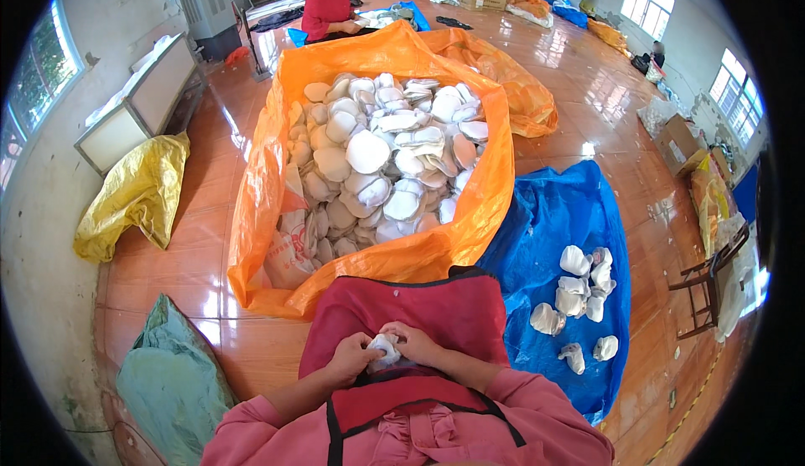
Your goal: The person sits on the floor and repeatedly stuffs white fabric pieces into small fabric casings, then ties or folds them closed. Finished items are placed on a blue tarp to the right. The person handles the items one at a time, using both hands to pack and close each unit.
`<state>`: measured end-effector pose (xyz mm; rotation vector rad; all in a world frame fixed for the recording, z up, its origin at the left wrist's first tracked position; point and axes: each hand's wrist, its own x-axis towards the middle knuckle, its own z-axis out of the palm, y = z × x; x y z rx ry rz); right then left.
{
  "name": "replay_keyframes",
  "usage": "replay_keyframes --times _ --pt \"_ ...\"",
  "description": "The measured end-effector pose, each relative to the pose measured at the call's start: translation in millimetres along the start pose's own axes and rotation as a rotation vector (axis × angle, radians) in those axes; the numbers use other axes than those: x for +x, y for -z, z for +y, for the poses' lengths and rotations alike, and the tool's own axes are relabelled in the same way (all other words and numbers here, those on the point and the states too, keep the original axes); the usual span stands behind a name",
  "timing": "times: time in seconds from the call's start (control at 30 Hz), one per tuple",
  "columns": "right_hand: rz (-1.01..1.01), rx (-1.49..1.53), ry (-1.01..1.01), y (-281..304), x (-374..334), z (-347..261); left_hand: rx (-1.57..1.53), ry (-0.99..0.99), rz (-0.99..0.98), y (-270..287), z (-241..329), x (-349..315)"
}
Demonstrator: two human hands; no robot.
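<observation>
Over my lap, my left hand (pixel 352 359) and my right hand (pixel 414 345) pinch a small white cloth-like piece (pixel 385 346) between them. It looks bunched up, and its exact kind is hard to make out. Beneath it spreads a dark red apron (pixel 453 311). Just beyond my knees stands a large orange sack (pixel 285 294), rolled wide at the mouth. It is heaped with round, soft-looking white and beige pads (pixel 369 152). To my right, several bunched white bundles (pixel 572 298) lie on a blue sheet (pixel 528 340).
A green sack (pixel 172 374) and a yellow sack (pixel 138 194) lie on the left, near a white-topped counter (pixel 138 101). Another orange sack (pixel 503 89) rests behind the big one. A person in red (pixel 325 9) sits beyond. A wooden chair (pixel 711 286) stands far right.
</observation>
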<state>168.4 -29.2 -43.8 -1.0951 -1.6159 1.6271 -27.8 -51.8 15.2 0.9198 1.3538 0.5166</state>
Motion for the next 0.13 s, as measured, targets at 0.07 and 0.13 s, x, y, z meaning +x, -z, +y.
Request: replay_keyframes --times 0.07,0.13 --pt "0.196 -0.23 0.262 -2.9 -1.5 3.2 0.047 -0.059 0.035 -2.4 -0.3 1.4" --pt "0.212 -0.293 0.281 0.7 -2.9 11.9 0.109 -0.108 0.065 -4.5 5.8 1.6"
